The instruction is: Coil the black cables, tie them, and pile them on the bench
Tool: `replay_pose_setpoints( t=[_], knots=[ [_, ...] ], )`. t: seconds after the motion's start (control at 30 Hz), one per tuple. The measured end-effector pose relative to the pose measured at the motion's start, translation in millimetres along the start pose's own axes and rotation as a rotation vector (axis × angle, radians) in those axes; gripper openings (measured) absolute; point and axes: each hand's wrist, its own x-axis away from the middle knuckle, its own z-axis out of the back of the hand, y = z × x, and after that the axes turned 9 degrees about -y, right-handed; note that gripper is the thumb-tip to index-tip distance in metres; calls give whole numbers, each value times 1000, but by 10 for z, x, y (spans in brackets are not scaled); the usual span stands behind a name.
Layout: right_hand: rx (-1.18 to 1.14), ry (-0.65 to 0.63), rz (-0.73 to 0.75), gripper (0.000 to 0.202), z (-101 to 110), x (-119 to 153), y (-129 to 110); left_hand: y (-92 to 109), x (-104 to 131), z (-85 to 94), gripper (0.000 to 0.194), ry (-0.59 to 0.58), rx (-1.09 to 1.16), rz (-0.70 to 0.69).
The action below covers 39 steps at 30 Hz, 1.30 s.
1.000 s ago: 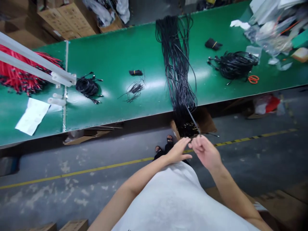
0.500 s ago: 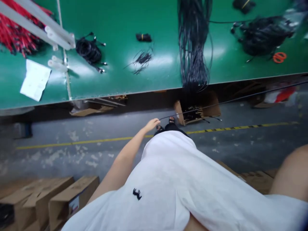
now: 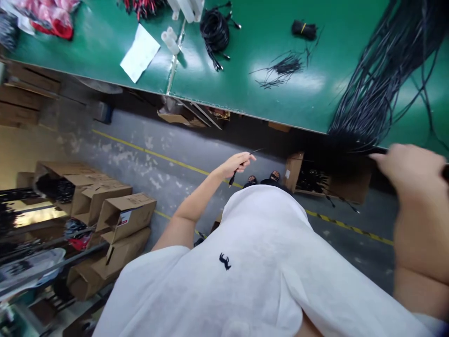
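My left hand is closed around a black cable, whose plug end hangs below the fingers. A thin length of that cable leaves the hand toward the right and fades against the dark space under the table. At the table's front edge, my right hand is smeared by motion, its fingers curled in and the thumb pointing left. The cable's line leads toward it, though the grip itself is blurred. Just beyond this hand, a thick bunch of long black cables lies across the green table and overhangs its edge.
On the table are a coiled black cable, a tied black bundle, short black ties, white paper and white plastic parts. An open carton of cables stands beneath. Cardboard boxes are stacked at left.
The view has swung left, so the table's things sit further right. My right hand has come into view at the table edge. The cable no longer shows as one long taut line.
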Motion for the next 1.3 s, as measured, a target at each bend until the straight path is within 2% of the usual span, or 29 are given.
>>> replay_pose_setpoints(
  t=[0.03, 0.07, 0.13, 0.17, 0.2, 0.23, 0.3, 0.37, 0.43, 0.47, 0.53, 0.6, 0.63, 0.7, 0.77, 0.8, 0.9, 0.97, 1.03, 1.13, 1.23, 1.3],
  knots=[
    [-22, 6, 114, 48, -4, 15, -313, 47, 12, -131, 27, -52, 53, -2],
    [-75, 3, 289, 58, -48, 48, -658, 90, 29, -248, 27, -99, 92, 0],
    [-244, -38, 756, 66, -254, 119, -1306, 179, 107, -396, 26, -176, 155, 8],
    [-331, -129, 875, 56, -407, 139, -1536, 229, 177, -410, 25, -189, 186, 4],
    [-421, -265, 925, 45, -580, 143, -1667, 285, 271, -376, 23, -172, 230, -19],
    [-491, -398, 915, 43, -760, 135, -1687, 345, 384, -297, 19, -120, 290, -71],
    [-556, -512, 756, 48, -1092, 111, -1430, 457, 638, -33, 12, 70, 450, -263],
    [-489, -426, 546, 46, -1304, 132, -973, 512, 845, 252, 15, 285, 577, -452],
    [-328, -335, 461, 41, -1341, 243, -623, 475, 904, 402, 15, 445, 555, -461],
    [-247, -331, 498, 39, -1291, 333, -561, 422, 862, 393, 15, 485, 489, -404],
    [-137, -384, 702, 35, -1075, 541, -693, 277, 666, 206, 20, 456, 306, -251],
    [-99, -420, 907, 34, -770, 701, -1055, 125, 422, -123, 30, 282, 146, -134],
    [-85, -400, 937, 35, -616, 736, -1256, 64, 324, -298, 32, 168, 81, -100],
    [-56, -321, 882, 37, -361, 701, -1566, -3, 222, -582, 30, -61, -31, -59],
    [-74, -259, 799, 33, -226, 573, -1671, 5, 230, -729, 16, -213, -133, -47],
    [-110, -259, 789, 31, -207, 499, -1647, 31, 256, -753, 14, -254, -167, -44],
    [-313, -314, 812, 31, -278, 317, -1385, 148, 339, -711, 40, -290, -120, -30],
    [-478, -303, 778, 36, -357, 243, -1177, 228, 376, -653, 48, -262, 12, -32],
    [-600, -258, 708, 40, -409, 192, -1024, 300, 401, -600, 44, -214, 136, -42],
    [-652, -242, 665, 41, -454, 110, -935, 383, 436, -547, 35, -186, 278, -38],
    [-664, -230, 651, 40, -564, -18, -914, 434, 497, -517, 43, -142, 403, 10],
    [-687, -227, 601, 41, -697, -104, -865, 457, 555, -498, 48, -54, 480, 3]
  ],
)
